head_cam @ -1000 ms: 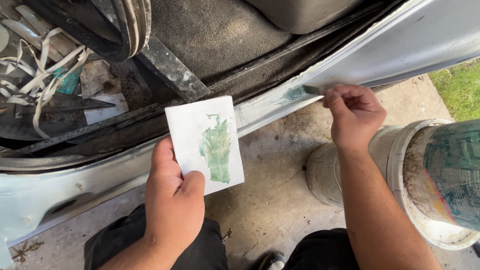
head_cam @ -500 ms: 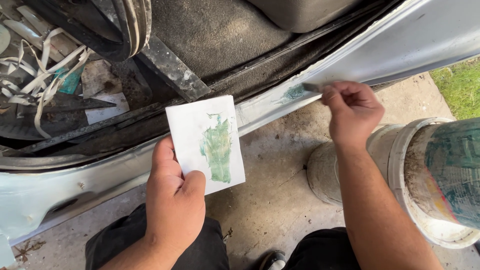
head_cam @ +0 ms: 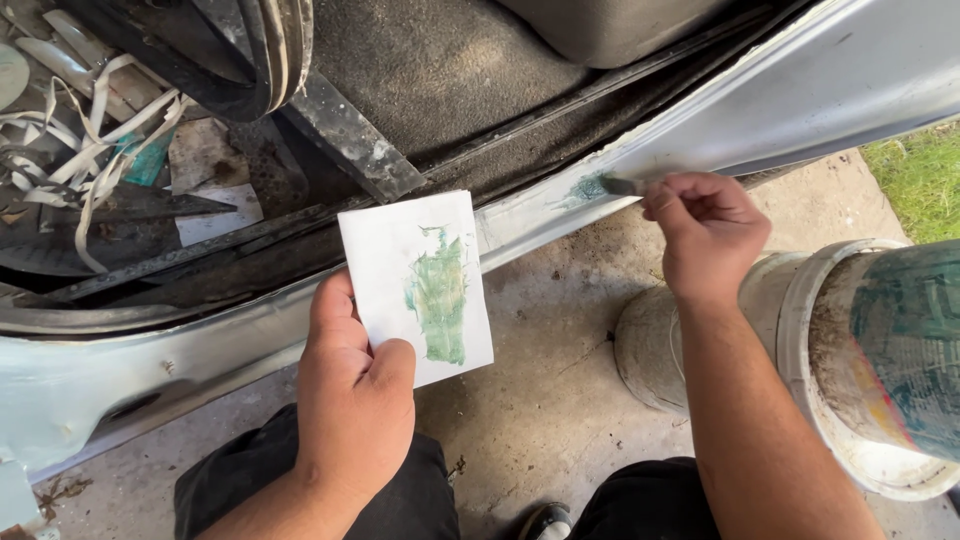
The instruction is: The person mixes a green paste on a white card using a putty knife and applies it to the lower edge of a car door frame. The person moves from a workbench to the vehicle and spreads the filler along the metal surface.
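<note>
The right hand [head_cam: 705, 235] pinches a small spreader [head_cam: 622, 185] against the car sill [head_cam: 560, 205], only a small green filler patch [head_cam: 585, 188] laid, while the left hand [head_cam: 350, 400] grips the smeared card [head_cam: 418, 285] nearby.

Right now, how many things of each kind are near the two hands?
Hands: 2, left hand, right hand
White card with green smear: 1
Small spreader: 1
Buckets: 2, near bucket, far bucket
Total: 6
</note>
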